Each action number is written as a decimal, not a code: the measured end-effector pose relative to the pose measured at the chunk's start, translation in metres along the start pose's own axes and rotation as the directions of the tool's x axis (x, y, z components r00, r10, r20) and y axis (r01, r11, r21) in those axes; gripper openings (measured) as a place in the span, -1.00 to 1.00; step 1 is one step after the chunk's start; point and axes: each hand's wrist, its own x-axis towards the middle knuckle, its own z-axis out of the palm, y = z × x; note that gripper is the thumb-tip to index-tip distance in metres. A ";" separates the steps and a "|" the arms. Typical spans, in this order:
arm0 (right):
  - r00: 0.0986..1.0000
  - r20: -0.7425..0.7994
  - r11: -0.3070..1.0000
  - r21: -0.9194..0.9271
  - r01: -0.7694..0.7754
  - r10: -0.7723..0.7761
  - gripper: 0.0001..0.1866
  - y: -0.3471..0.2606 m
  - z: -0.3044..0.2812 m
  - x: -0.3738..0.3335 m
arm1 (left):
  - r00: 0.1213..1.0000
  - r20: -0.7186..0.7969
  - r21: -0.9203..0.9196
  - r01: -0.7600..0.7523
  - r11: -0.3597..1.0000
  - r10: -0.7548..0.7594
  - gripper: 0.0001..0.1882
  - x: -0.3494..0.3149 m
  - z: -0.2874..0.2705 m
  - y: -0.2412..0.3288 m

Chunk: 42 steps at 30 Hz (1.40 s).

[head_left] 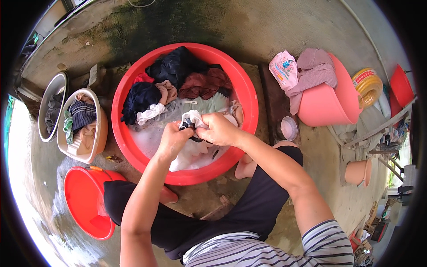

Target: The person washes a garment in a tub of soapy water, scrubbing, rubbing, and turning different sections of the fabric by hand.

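Note:
Over a big round red tub (119, 111), both my hands are closed on one small white-and-dark piece of cloth (192, 118). My left hand (174, 139) grips its left side, and my right hand (220, 129) pinches its right side close by. Beneath them, a white garment (189, 155) lies in cloudy, sudsy water. Along the far side of the tub are heaped a black garment (177, 64), a maroon one (205, 83) and a navy one (141, 100). A pale green cloth (209, 104) lies partly under the water behind my hands.
To the left stand a cream basin (100, 133) with clothes, a grey basin (42, 118) and a red bucket (91, 222). At right, a pink tub (329, 107) bears a mauve towel (316, 66) beside a pink packet (283, 71). A small round bowl (289, 128) sits near my knee.

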 end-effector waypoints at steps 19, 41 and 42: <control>0.997 -0.067 0.999 -0.003 0.043 -0.043 -0.83 0.018 0.013 0.002 | 1.000 -0.017 0.010 -0.019 1.000 0.019 -0.93 -0.012 0.006 -0.005; 0.994 -0.103 0.977 -0.214 0.015 -0.037 -0.88 0.011 0.012 -0.003 | 0.996 -0.055 0.229 -0.062 0.971 0.077 -0.87 -0.016 0.014 -0.008; 0.994 -0.105 0.976 -0.217 0.012 -0.035 -0.88 0.014 0.012 -0.003 | 0.995 -0.078 0.285 -0.034 0.958 0.059 -0.86 -0.014 0.013 -0.012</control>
